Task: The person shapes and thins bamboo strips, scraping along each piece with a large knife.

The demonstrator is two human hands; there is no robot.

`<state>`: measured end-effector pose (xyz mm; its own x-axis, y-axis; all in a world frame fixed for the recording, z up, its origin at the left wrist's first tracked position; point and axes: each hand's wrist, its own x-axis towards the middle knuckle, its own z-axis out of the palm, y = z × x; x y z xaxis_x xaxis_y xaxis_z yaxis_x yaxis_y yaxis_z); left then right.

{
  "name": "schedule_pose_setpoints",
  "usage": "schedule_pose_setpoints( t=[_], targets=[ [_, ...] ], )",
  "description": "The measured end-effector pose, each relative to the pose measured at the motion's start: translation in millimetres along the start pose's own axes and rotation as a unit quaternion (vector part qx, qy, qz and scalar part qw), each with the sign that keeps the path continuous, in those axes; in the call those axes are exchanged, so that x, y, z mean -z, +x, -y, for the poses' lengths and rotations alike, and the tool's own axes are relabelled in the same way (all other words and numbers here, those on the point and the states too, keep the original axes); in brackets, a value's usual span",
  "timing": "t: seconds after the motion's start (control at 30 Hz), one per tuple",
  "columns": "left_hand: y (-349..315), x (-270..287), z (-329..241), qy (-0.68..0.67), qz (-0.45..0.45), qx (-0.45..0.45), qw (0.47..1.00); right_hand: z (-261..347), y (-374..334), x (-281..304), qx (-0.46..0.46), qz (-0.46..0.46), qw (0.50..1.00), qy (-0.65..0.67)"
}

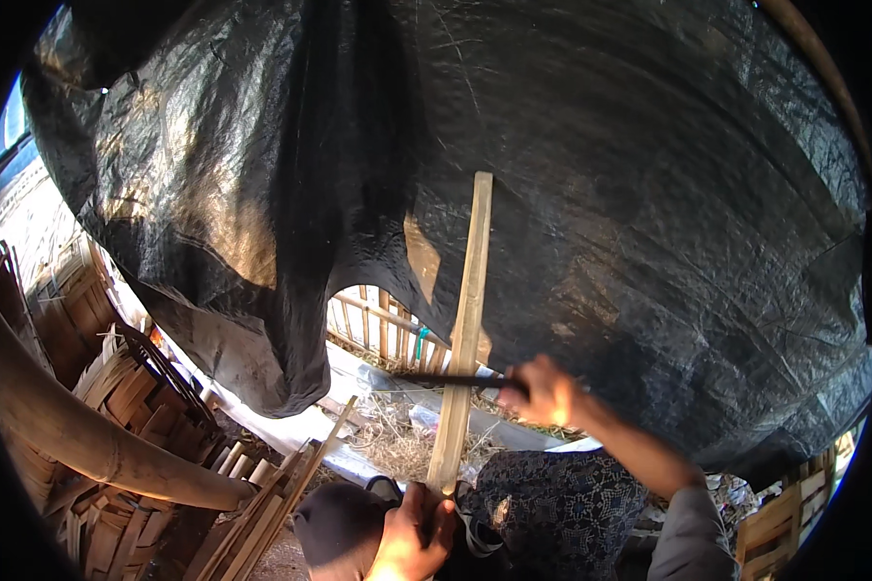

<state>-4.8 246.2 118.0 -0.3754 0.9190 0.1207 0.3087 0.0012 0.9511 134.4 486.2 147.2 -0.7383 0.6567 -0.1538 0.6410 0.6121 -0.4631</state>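
A long pale bamboo strip [472,281] stands nearly upright in front of me, its top leaning slightly right. Near my lap, my left hand [417,533] is closed round its lower end. My right hand [545,390] grips the handle of a dark knife [426,379], whose narrow blade points left. The blade lies level across the strip's lower half and appears to touch it; how deep its edge sits I cannot tell. Below are my knees, one under dark patterned cloth [562,504].
A large black plastic sheet [601,194] hangs ahead. At the left are woven bamboo baskets [136,387], a thick curved bamboo pole [97,441] and a bundle of split strips [271,513]. Shavings [397,436] litter the ground; a bamboo fence [378,320] shows through the sheet's gap.
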Motion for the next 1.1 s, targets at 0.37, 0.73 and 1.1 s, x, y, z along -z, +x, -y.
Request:
schedule_pose_setpoints(
  t=[0.37, 0.73, 1.1],
  targets=[
    [3, -9, 16, -0.017, -0.027, -0.031, 0.999, -20, 7, -48, 0.403, -0.309, 0.859, -0.065],
    [13, -19, 19, -0.12, 0.021, -0.013, 0.992, -22, 10, -69, 0.39, -0.46, 0.795, -0.07],
    [10, -9, 0, -0.303, 0.085, 0.145, 0.938, -3, -8, -35, 0.122, -0.061, 0.991, 0.002]
  ],
)
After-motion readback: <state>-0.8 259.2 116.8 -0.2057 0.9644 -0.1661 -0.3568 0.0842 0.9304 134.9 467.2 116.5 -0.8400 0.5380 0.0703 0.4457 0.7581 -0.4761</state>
